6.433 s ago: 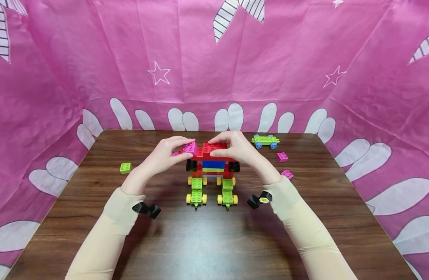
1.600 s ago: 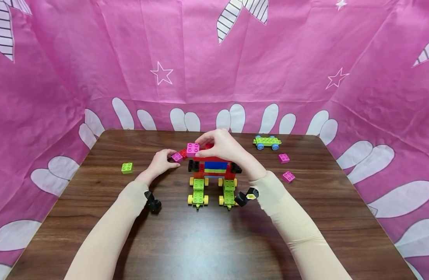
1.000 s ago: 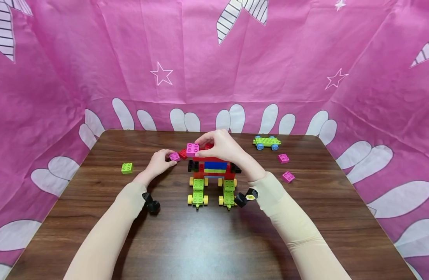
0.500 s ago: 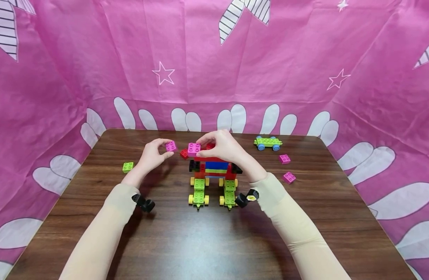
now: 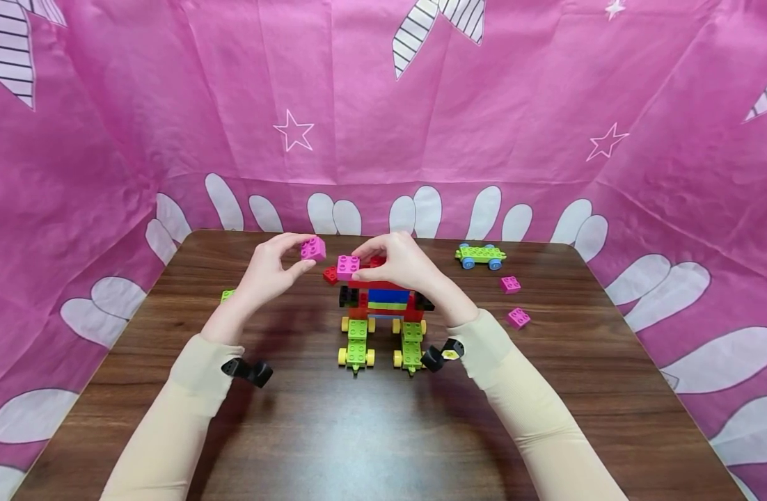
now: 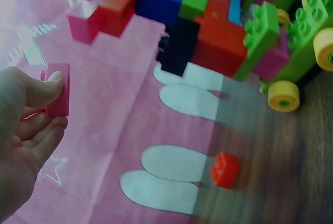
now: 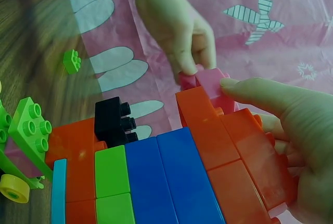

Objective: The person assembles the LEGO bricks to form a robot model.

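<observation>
A toy brick figure (image 5: pixel 386 296) stands on two lime wheeled bases with yellow wheels. Its body is red, blue and lime, with black bricks (image 7: pixel 110 121) at the sides. My right hand (image 5: pixel 401 263) grips its red top (image 7: pixel 244 151) from the right. A pink brick (image 5: pixel 348 267) juts out at the top's left end, by my right fingertips. Raised just left of it, my left hand (image 5: pixel 266 273) pinches another pink brick (image 5: pixel 313 248) between thumb and fingers. In the left wrist view this pink brick (image 6: pixel 58 90) is apart from the figure.
A loose red brick (image 5: pixel 330 275) lies behind the figure's left side. My left forearm partly covers a lime brick (image 5: pixel 227 295). Two pink bricks (image 5: pixel 510 284) and a lime wheeled base (image 5: pixel 480 255) with blue wheels are at the right of the wooden table (image 5: pixel 371 431).
My left hand has left the figure's pink end brick, taken a pink brick from beside the red one on the table, and raised it towards the figure. My right hand stays on the top.
</observation>
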The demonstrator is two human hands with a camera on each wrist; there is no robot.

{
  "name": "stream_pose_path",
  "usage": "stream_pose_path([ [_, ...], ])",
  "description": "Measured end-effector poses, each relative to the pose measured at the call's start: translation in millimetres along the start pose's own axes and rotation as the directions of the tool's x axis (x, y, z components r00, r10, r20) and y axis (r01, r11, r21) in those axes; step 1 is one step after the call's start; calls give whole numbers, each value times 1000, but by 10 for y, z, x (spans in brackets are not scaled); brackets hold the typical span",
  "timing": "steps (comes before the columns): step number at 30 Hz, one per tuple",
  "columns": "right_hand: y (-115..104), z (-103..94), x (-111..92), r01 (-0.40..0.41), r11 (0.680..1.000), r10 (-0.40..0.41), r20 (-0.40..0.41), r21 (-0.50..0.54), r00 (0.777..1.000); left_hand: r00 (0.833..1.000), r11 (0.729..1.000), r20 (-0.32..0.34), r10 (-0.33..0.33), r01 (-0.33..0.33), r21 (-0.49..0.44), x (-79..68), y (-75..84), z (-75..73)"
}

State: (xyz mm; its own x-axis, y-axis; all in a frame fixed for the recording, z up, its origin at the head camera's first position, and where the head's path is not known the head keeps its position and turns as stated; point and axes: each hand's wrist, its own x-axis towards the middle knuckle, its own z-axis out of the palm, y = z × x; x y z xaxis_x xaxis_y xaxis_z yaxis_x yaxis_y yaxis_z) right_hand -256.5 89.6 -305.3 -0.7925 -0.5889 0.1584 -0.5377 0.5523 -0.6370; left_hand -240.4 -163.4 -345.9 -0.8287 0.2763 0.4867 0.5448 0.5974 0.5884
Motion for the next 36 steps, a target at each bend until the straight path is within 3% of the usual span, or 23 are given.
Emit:
stream_pose_path([
  [12,17,1,4,0,1000,0,-5,13,1000,997,999,49,52,-51,-19,-20,268,-22],
  [36,46,14,35,40,999,-40,-30,10,999,990,994,106,98,-92,-53,9,341,18],
])
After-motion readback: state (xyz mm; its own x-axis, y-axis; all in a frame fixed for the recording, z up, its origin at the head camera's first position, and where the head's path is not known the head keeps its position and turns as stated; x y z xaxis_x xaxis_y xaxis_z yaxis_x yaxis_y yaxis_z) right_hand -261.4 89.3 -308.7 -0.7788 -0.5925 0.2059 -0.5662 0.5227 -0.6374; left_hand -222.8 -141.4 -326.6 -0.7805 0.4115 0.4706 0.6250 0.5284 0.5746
